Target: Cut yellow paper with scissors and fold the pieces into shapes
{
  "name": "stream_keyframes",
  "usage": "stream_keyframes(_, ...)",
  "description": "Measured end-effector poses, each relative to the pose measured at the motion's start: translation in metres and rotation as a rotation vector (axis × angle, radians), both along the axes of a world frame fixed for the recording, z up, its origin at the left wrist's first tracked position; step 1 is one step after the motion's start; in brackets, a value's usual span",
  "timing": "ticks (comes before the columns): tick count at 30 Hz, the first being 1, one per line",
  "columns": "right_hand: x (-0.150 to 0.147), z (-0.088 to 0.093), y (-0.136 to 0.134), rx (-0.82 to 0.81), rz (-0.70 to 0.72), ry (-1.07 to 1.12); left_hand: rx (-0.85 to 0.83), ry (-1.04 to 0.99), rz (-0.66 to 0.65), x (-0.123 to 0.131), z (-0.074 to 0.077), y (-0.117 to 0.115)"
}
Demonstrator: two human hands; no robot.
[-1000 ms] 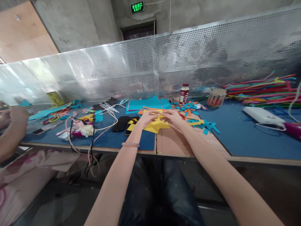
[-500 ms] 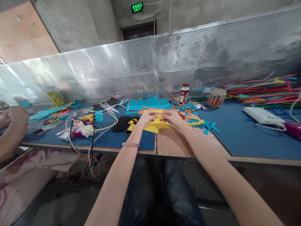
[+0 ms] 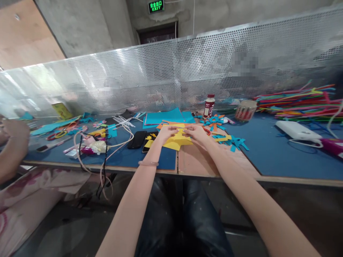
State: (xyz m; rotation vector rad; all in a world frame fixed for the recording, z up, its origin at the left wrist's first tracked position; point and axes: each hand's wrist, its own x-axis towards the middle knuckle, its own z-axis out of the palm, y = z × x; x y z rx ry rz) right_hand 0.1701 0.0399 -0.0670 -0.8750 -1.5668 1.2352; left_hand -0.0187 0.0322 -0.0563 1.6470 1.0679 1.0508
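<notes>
Yellow paper (image 3: 173, 143) lies at the middle of the table, under and between my two hands. My left hand (image 3: 166, 133) pinches a small yellow piece from the left, its fingertips pointing inward. From the right, my right hand (image 3: 197, 132) has its fingers closed on the same yellow paper, close to the left fingertips. Orange paper (image 3: 162, 125) shows just behind the hands. Red scissor handles (image 3: 207, 131) lie beside my right hand, partly hidden by it. Blue cut paper strips (image 3: 235, 142) are further right.
Two phones, one of them a black phone (image 3: 137, 139), lie left of my hands, near a looped cable (image 3: 122, 142). Behind stand a bottle (image 3: 209, 107) and a perforated screen (image 3: 150, 71). Pipe cleaners (image 3: 300, 103) are at right. Another person's arm (image 3: 16, 146) is at far left.
The view has shifted slightly. My hands stay at the yellow paper with nearly the same grip. The other person's arm at the far left has moved a little left.
</notes>
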Motion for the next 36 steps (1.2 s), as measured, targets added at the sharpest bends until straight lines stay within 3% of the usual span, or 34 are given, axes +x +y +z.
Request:
stream_keyframes(9, -0.004, 0.005, -0.001, 0.057, -0.023, -0.083, 0.062, 0.03, 0.092, 0.001, 0.003, -0.002)
stream_keyframes(24, -0.005, 0.015, 0.003, 0.334, -0.058, -0.424, 0.174, 0.084, 0.083, 0.005, 0.013, -0.012)
stream_keyframes(36, -0.002, 0.013, 0.01, 0.427, -0.059, -0.586, 0.116, 0.181, 0.072, 0.005, 0.008, -0.006)
